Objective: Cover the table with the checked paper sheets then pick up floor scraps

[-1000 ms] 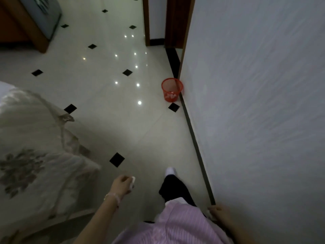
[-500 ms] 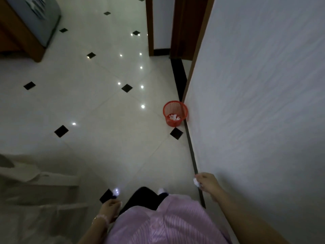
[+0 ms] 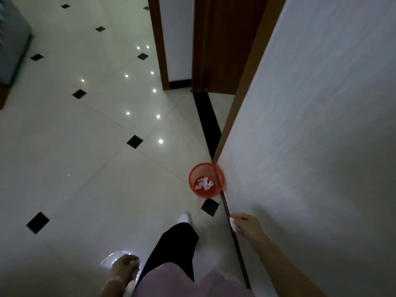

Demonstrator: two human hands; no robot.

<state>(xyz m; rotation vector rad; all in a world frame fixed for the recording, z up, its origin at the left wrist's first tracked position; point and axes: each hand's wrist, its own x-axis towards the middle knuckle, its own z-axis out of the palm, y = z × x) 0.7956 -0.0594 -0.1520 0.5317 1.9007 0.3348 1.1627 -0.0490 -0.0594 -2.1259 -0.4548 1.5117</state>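
Carrying a white scrap (image 3: pixel 234 226) pinched in my right hand (image 3: pixel 248 229); left hand (image 3: pixel 125 267) is clenched, content unclear; red basket (image 3: pixel 206 180) at lower centre already holds scraps; dropping remains.

Open tiled floor (image 3: pixel 90 168) lies left of the red basket (image 3: pixel 206 180) (pressed against the wall (image 3: pixel 310 125)).

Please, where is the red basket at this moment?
In the head view, the red basket stands on the floor right of centre, against the white wall, ahead of the right hand.
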